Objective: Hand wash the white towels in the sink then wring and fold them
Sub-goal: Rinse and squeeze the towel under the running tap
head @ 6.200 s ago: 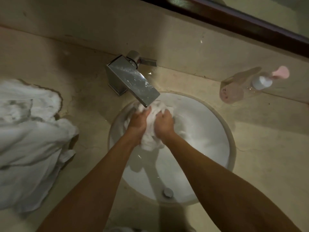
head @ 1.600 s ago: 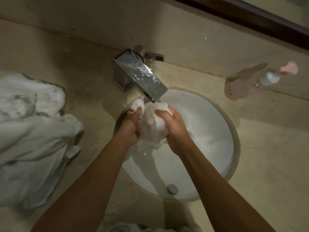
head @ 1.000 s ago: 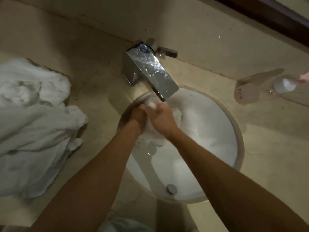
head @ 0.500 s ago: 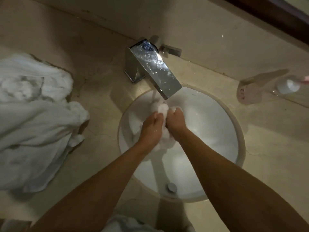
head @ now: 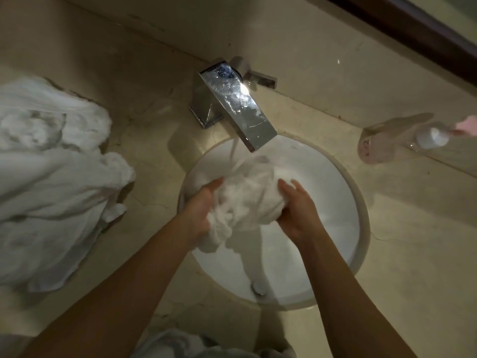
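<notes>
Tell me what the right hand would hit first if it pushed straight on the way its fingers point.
Likely the wet white towel: the right hand grips it, fingers pointing up-left into the bundle; depth uncertain.

A chrome square-spouted faucet (head: 233, 105) is standing at the back of a beige marble table (head: 413, 241), its lever handle (head: 259, 78) pointing right and light glinting off its wet top. A clear pump bottle (head: 392, 139) with a pink-and-white pump head (head: 438, 134) is sitting near the backsplash (head: 296, 47), beneath a dark mirror frame (head: 413, 29).
</notes>
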A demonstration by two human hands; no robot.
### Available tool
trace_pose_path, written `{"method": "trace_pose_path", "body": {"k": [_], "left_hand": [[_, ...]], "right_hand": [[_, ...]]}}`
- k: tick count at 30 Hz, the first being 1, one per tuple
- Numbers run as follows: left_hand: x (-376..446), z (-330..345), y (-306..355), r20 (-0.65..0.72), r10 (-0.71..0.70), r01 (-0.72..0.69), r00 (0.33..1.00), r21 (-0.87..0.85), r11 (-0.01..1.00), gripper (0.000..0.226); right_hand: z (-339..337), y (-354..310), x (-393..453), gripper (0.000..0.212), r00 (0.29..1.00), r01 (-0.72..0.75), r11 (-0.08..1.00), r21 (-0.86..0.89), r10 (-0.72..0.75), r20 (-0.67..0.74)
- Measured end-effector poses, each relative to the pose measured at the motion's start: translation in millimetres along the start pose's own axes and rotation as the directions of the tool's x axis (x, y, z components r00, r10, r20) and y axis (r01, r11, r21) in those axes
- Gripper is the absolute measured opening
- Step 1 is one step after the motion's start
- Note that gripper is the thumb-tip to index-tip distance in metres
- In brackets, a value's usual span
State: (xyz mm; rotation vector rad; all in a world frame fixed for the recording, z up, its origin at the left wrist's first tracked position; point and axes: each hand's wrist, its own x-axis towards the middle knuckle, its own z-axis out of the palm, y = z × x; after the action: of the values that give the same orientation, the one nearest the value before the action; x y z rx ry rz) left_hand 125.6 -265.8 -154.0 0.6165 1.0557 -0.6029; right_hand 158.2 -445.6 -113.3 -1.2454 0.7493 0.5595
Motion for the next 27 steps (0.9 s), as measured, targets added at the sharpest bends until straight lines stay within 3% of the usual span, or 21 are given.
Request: {"method": "trace_pose_path", "body": {"k": [2, 6, 10, 12, 14, 16, 17, 19, 21, 23, 25, 27], "left_hand": [[2.1, -2.9, -1.7, 0.009, -0.049, 0.048, 0.999, 0.062, 0.997, 0.032], [0.8, -2.6, 8.0, 0.143, -0.14, 0.141, 0.98, -0.002, 0.99, 0.032], [13.5, 20.5, 14.9, -0.005, 0.162, -0.158, 0.987, 0.205, 0.966, 0.018], [12.7, 35.3, 21.5, -0.005, 0.23, -0.219, 0.973, 0.279, 0.935, 0.029], [18.5, 48.5, 22.9, 0.029, 0.243, -0.24, 0.97, 0.315, 0.919, 0.052], [16.7, 57.5, 19.5, 0.015, 0.283, -0.258, 0.959, 0.463, 0.848, 0.07], [18.6, 58.5, 17.3, 0.006, 0.316, -0.275, 0.949, 0.512, 0.814, 0.062], [21.5, 56.3, 24.2, 0.042, 0.324, -0.316, 0.945, 0.368, 0.875, 0.036], [31.3, 48.3, 34.1, 0.067, 0.3, -0.307, 0.952, 0.241, 0.921, 0.033], [33.0, 50.1, 37.1, 0.077, 0.27, -0.279, 0.96, 0.189, 0.941, 0.031], [35.1, 52.6, 30.4, -0.005, 0.349, -0.33, 0.937, 0.314, 0.89, 0.038], [26.1, 53.3, 28.0, 0.113, 0.334, -0.351, 0.936, 0.375, 0.858, 0.037]], "right_hand": [[5.1, -15.9, -5.8, 0.036, 0.995, 0.005, 0.998, 0.059, -0.011, 0.101], [17.4, -31.4, -21.2, 0.046, 0.958, -0.189, 0.977, 0.096, 0.162, 0.237], [38.0, -19.4, -32.8, 0.036, 0.945, -0.187, 0.982, 0.006, 0.178, 0.275], [52.7, -11.2, -33.1, 0.039, 0.972, -0.075, 0.982, -0.172, 0.11, 0.206], [64.7, -8.5, -13.1, 0.033, 0.991, 0.127, 0.875, -0.466, -0.129, 0.028], [75.4, -10.3, 11.1, 0.023, 0.924, 0.199, 0.733, -0.65, -0.362, -0.126], [81.5, -10.9, 20.1, 0.021, 0.906, 0.195, 0.695, -0.692, -0.398, -0.144], [93.8, -8.0, 24.9, 0.017, 0.924, 0.23, 0.634, -0.738, -0.381, -0.039], [96.6, -0.3, 18.8, 0.018, 0.941, 0.292, 0.583, -0.758, -0.319, 0.117], [88.5, 0.1, 28.6, 0.023, 0.931, 0.221, 0.562, -0.797, -0.365, 0.001], [77.7, -1.2, 40.1, 0.028, 0.891, 0.104, 0.617, -0.78, -0.407, -0.204], [79.2, 7.9, 34.4, 0.026, 0.91, 0.136, 0.624, -0.77, -0.386, -0.151]]}}
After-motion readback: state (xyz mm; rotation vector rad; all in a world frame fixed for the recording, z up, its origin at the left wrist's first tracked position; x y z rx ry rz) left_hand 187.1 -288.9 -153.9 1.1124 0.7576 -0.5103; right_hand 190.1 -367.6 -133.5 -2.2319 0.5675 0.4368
